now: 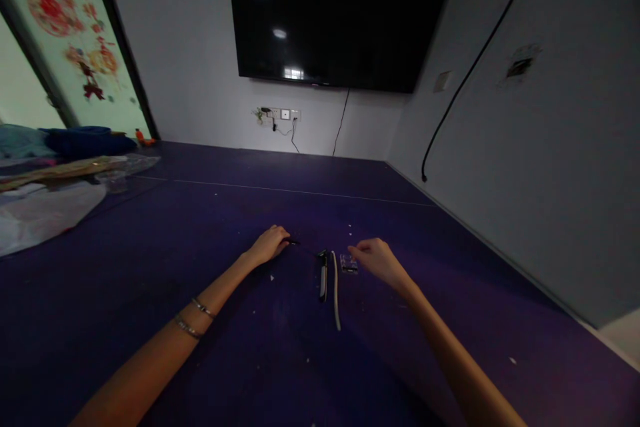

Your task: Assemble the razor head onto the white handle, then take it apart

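My left hand (271, 245) is closed, its fingertips around a thin black object (293, 241) whose kind I cannot tell. Fingers pinched together, my right hand (376, 257) hovers at or just above the right edge of a small clear packet (349, 264) with dark and white bits in it. Whether it holds anything is too small to see. Between the hands, a slim black and silver tool (323, 277) lies lengthwise on the purple surface (290, 340). Beside it rests a long, slightly bent cream-coloured stick or tube (335, 290).
White and clear plastic sheets (55, 207) and a dark blue cloth item (90, 140) lie at the far left. A small orange object (141, 137) stands behind them. Walls border the back and right; a black cable (465, 80) hangs along the right one. Small white scraps dot the surface.
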Demonstrator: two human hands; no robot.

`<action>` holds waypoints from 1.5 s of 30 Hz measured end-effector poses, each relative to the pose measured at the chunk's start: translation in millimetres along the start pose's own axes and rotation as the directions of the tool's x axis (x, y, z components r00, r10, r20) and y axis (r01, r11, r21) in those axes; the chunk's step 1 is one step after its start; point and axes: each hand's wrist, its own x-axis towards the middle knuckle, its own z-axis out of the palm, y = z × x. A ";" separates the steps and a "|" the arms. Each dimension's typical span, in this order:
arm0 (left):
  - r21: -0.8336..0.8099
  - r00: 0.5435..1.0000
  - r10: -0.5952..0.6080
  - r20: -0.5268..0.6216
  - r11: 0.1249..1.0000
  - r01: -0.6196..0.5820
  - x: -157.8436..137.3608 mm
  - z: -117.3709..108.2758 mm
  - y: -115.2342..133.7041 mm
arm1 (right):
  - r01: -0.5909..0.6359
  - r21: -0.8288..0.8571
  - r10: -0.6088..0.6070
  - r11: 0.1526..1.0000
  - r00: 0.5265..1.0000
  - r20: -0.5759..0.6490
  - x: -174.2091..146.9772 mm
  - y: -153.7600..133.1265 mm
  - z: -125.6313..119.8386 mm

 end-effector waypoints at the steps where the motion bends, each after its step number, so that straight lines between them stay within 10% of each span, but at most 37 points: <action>1: 0.022 1.000 0.021 0.011 1.000 -0.021 1.2 1.7 -2.7 | 0.000 0.005 0.000 1.000 1.000 -0.002 -0.4 -0.4 -0.8; 21: 0.245 0.992 0.110 0.064 0.962 -0.122 -1.0 -0.1 11.6 | 0.075 0.173 -0.070 0.982 0.997 -0.037 4.7 16.1 0.9; 31: 0.285 0.923 0.383 0.029 0.882 -0.375 3.6 -12.4 82.5 | 0.473 -0.007 -0.467 0.881 0.869 -0.163 -1.4 8.2 7.1; 45: 0.376 0.863 0.505 0.025 0.795 -0.476 -11.6 -15.6 113.0 | 0.540 0.027 -0.538 0.842 0.841 -0.051 -10.0 -2.8 15.7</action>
